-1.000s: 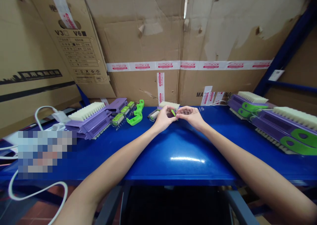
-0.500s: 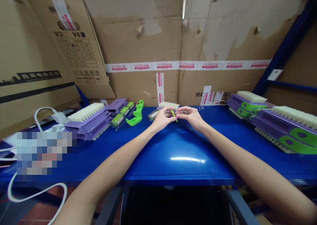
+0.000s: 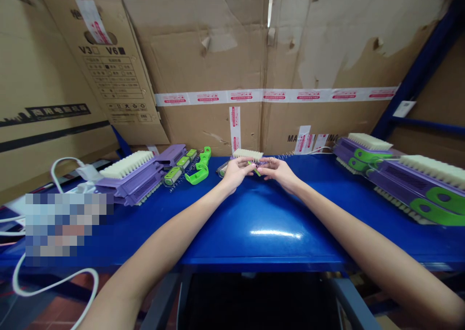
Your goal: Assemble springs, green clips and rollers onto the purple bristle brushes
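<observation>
Near the back of the table, my two hands meet with their fingers closed. My left hand (image 3: 236, 174) pinches a small, thin green plastic piece (image 3: 257, 170), held tilted. My right hand (image 3: 279, 173) closes on a thin metal spring (image 3: 286, 155), whose coil runs out over the fingers to the upper right; its fingertips touch the green piece. Fingers hide where spring and piece meet. Behind the hands shows a purple part with white bristles (image 3: 247, 154). Beside my left hand lies a green and silver roller piece (image 3: 222, 169), partly covered.
On the blue table (image 3: 254, 214) at left lie a purple bristled brush (image 3: 127, 180), green-framed roller pieces (image 3: 174, 174), bright green handles (image 3: 198, 175) and loose springs. Purple brushes with green handles (image 3: 417, 185) stand at right. A white cable (image 3: 54, 272) hangs at left; cardboard (image 3: 203, 68) walls the back.
The green piece has tilted more between my fingers. The spring's free end now points higher to the right. My left hand has shifted slightly; the things on the table stay put.
</observation>
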Motion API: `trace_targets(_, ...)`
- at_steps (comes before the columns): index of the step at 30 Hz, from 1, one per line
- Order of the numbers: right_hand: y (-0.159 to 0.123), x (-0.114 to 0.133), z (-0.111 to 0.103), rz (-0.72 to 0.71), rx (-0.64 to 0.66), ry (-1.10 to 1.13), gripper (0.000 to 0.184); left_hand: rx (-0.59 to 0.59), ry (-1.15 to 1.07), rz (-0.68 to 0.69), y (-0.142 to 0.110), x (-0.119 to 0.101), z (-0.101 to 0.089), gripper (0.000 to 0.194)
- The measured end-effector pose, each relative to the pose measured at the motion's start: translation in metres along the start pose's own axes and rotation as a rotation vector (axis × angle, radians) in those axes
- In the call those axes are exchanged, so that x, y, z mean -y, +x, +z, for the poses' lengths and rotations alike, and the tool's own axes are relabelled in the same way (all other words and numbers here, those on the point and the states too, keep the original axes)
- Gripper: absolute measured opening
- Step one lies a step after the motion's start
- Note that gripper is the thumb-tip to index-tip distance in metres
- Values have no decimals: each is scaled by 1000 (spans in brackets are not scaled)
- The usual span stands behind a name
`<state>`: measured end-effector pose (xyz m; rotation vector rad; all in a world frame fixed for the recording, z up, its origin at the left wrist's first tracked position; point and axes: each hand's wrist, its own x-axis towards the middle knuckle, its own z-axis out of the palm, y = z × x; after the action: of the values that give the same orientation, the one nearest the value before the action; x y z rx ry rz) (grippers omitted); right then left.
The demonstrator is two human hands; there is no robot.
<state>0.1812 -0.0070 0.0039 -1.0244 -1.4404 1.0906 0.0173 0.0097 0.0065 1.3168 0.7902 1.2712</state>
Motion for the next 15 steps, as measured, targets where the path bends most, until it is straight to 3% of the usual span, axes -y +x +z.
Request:
trace_targets(4, -2, -1, 3, 25, 69, -39, 47, -59, -35, 37, 0, -1, 2, 38)
trace_targets(8, -1, -4, 6, 1, 6, 90, 42, -84, 17, 89, 0, 3, 3, 32)
trace_targets(15, 2, -1, 1, -18, -97, 295, 40, 32, 441, 334, -9, 7, 5, 15)
